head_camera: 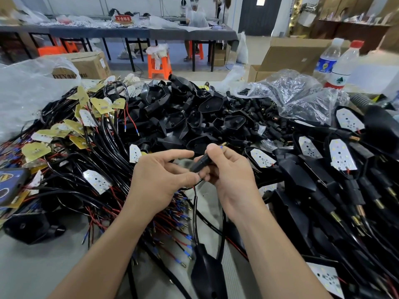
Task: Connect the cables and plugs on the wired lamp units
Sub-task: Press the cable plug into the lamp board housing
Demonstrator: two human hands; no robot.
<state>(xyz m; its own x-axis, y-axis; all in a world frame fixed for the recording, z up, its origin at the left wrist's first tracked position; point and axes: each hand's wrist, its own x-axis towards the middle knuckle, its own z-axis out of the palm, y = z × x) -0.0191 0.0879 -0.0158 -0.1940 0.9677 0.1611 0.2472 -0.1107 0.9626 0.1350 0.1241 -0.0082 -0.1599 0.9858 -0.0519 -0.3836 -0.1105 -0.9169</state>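
Observation:
My right hand (226, 169) grips a black plug sleeve (200, 164) at the middle of the table, with a brass pin tip and a bit of blue showing past the fingertips. My left hand (159, 175) pinches the black cable (195, 203) just below the sleeve. That cable hangs down to a black lamp housing (207, 275) lying near the table's front edge between my forearms.
Wired LED boards (97, 181) with black, red and blue leads lie piled at left. Empty black housings (194, 108) are heaped at the back centre, loose plug sleeves (265, 113) beside a plastic bag. Assembled lamp units (343, 156) are stacked at right. Two bottles (336, 65) stand behind.

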